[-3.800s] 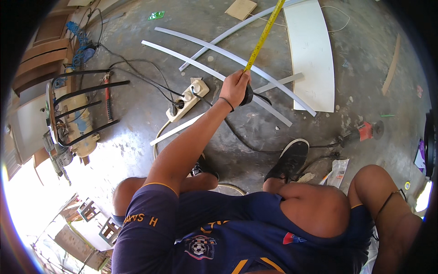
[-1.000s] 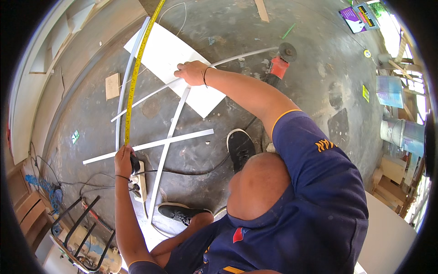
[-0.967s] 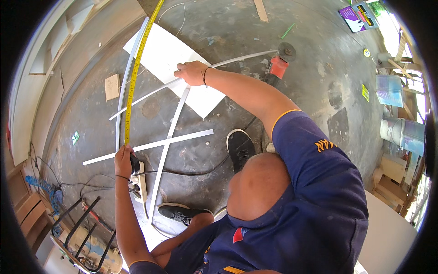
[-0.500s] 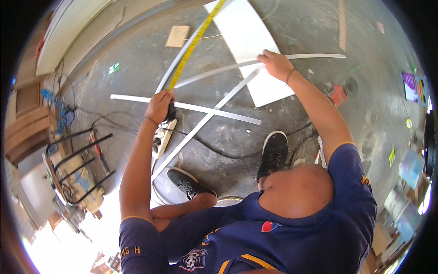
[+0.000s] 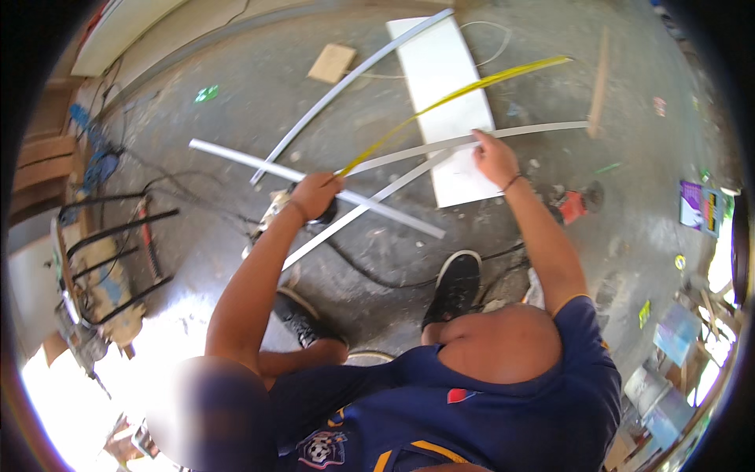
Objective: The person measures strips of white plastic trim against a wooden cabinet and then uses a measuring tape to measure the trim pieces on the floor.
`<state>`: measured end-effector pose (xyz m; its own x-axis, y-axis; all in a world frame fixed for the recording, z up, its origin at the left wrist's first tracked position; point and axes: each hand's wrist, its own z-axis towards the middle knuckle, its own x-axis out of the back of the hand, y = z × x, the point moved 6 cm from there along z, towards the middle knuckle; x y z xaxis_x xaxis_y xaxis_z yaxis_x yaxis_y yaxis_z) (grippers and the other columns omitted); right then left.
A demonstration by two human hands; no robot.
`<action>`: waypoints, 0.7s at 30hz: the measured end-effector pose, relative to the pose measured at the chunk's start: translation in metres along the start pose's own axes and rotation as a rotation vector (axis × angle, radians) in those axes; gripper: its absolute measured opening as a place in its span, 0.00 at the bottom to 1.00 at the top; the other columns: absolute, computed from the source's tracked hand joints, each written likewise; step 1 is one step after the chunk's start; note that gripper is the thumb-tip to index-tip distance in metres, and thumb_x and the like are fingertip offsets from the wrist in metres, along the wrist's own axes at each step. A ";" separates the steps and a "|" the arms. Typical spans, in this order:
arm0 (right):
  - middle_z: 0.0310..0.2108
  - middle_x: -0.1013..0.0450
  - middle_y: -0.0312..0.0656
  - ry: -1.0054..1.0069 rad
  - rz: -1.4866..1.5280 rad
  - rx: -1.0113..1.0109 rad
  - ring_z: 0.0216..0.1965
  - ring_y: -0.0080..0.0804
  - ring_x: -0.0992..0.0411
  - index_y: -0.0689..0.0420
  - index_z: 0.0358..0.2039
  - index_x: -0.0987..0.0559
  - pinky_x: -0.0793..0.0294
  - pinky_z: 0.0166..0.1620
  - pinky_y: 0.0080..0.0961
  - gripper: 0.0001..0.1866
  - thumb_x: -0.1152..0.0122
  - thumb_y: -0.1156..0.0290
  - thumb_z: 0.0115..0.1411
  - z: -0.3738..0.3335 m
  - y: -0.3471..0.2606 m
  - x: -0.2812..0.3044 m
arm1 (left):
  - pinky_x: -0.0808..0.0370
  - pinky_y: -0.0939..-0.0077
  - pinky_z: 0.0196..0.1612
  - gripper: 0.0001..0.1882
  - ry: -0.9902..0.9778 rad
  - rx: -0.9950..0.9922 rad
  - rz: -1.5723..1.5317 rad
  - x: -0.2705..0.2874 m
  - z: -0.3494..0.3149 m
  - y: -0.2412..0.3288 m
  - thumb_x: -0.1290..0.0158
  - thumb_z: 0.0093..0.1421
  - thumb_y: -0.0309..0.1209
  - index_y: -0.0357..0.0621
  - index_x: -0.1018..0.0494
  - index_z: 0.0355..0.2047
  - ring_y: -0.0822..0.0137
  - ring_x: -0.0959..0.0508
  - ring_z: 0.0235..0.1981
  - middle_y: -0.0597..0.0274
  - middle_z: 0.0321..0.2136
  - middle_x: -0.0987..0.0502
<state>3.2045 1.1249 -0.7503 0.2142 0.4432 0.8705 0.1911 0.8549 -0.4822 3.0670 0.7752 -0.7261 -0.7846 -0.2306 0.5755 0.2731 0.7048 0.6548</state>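
Observation:
My left hand (image 5: 317,197) is closed around a tape measure, its dark case (image 5: 329,212) mostly hidden under the palm. The yellow tape blade (image 5: 440,101) runs out from it toward the far right, over a white board (image 5: 452,177). With closed fingers, my right hand (image 5: 497,161) grips a long pale strip (image 5: 543,129) beside the board's right edge. That strip's left end reaches near my left hand. Below it, another strip (image 5: 393,216) crosses a diagonal strip (image 5: 338,228) on the floor. A further strip (image 5: 338,82) lies farther off, its far end over the board.
A small wooden piece (image 5: 332,63) lies beyond the strips. To the right are a red power tool (image 5: 572,206) and a wooden slat (image 5: 601,82). A black cable (image 5: 370,275) crosses the floor by my shoes. Metal-legged equipment (image 5: 102,267) stands at left.
The tape blade has swung from pointing steeply away to slanting right across the board. My left hand has shifted right with the tape measure; my right hand has moved slightly right and nearer.

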 end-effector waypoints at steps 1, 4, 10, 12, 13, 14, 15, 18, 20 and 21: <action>0.36 0.28 0.47 0.019 -0.020 -0.005 0.37 0.44 0.29 0.55 0.43 0.27 0.28 0.40 0.35 0.17 0.49 0.71 0.50 -0.002 0.005 -0.001 | 0.31 0.68 0.34 0.18 0.022 -0.004 -0.046 0.003 0.002 -0.003 0.58 0.59 0.40 0.38 0.27 0.28 0.55 0.26 0.27 0.49 0.24 0.25; 0.35 0.28 0.47 -0.014 -0.016 -0.086 0.35 0.44 0.29 0.54 0.43 0.27 0.28 0.38 0.36 0.17 0.49 0.70 0.51 -0.002 0.005 0.000 | 0.32 0.61 0.35 0.18 0.094 -0.025 0.072 0.027 0.001 -0.019 0.57 0.57 0.41 0.38 0.28 0.27 0.47 0.26 0.32 0.44 0.27 0.26; 0.32 0.28 0.46 -0.029 0.004 -0.127 0.33 0.45 0.29 0.52 0.41 0.27 0.28 0.37 0.37 0.14 0.49 0.68 0.52 0.000 0.003 0.004 | 0.32 0.69 0.31 0.17 0.147 0.066 0.133 0.084 -0.016 -0.070 0.56 0.57 0.40 0.38 0.28 0.22 0.60 0.27 0.24 0.52 0.20 0.27; 0.32 0.28 0.46 -0.014 -0.026 -0.103 0.32 0.45 0.29 0.52 0.41 0.26 0.28 0.36 0.37 0.14 0.49 0.68 0.53 0.005 0.001 0.002 | 0.32 0.68 0.31 0.20 0.115 0.099 0.118 0.097 -0.023 -0.087 0.57 0.58 0.42 0.38 0.28 0.20 0.58 0.27 0.24 0.51 0.20 0.27; 0.32 0.28 0.46 -0.016 -0.051 -0.087 0.32 0.45 0.29 0.52 0.41 0.26 0.29 0.36 0.37 0.13 0.49 0.68 0.53 0.006 -0.001 0.000 | 0.33 0.68 0.31 0.22 0.095 0.122 0.110 0.100 -0.029 -0.090 0.58 0.58 0.44 0.38 0.28 0.20 0.58 0.27 0.24 0.50 0.20 0.27; 0.31 0.28 0.46 -0.016 -0.076 -0.072 0.32 0.45 0.29 0.52 0.41 0.26 0.29 0.36 0.37 0.13 0.49 0.68 0.53 0.008 -0.003 -0.002 | 0.33 0.68 0.31 0.22 0.082 0.126 0.088 0.099 -0.032 -0.090 0.58 0.58 0.44 0.38 0.28 0.19 0.59 0.27 0.23 0.51 0.19 0.27; 0.31 0.28 0.46 0.026 -0.071 -0.029 0.33 0.45 0.29 0.53 0.40 0.26 0.29 0.36 0.38 0.13 0.48 0.68 0.53 0.008 -0.005 0.000 | 0.33 0.69 0.31 0.22 0.067 0.129 0.067 0.095 -0.031 -0.089 0.58 0.58 0.44 0.38 0.28 0.19 0.60 0.28 0.23 0.52 0.18 0.27; 0.30 0.27 0.47 0.001 -0.018 -0.129 0.33 0.45 0.29 0.54 0.40 0.26 0.29 0.36 0.38 0.13 0.48 0.68 0.53 0.005 0.007 0.002 | 0.34 0.71 0.31 0.23 0.016 0.076 -0.031 0.075 -0.024 -0.060 0.58 0.59 0.44 0.38 0.29 0.19 0.65 0.29 0.22 0.57 0.16 0.29; 0.30 0.27 0.48 0.055 0.092 -0.179 0.33 0.43 0.28 0.55 0.40 0.26 0.29 0.35 0.35 0.13 0.47 0.66 0.54 0.002 0.012 0.009 | 0.33 0.73 0.31 0.22 -0.034 0.012 -0.076 0.053 -0.013 -0.048 0.58 0.60 0.43 0.38 0.29 0.19 0.68 0.29 0.23 0.60 0.16 0.29; 0.29 0.27 0.48 0.102 0.167 -0.215 0.32 0.41 0.27 0.57 0.40 0.26 0.29 0.34 0.34 0.14 0.47 0.65 0.55 0.003 0.010 0.009 | 0.33 0.74 0.31 0.21 -0.047 -0.010 -0.111 0.045 -0.014 -0.040 0.58 0.60 0.43 0.39 0.29 0.19 0.69 0.30 0.22 0.62 0.16 0.30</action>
<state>3.2057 1.1383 -0.7468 0.3533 0.5343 0.7679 0.3416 0.6905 -0.6376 3.0284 0.7268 -0.7193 -0.8357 -0.2750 0.4754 0.1885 0.6695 0.7185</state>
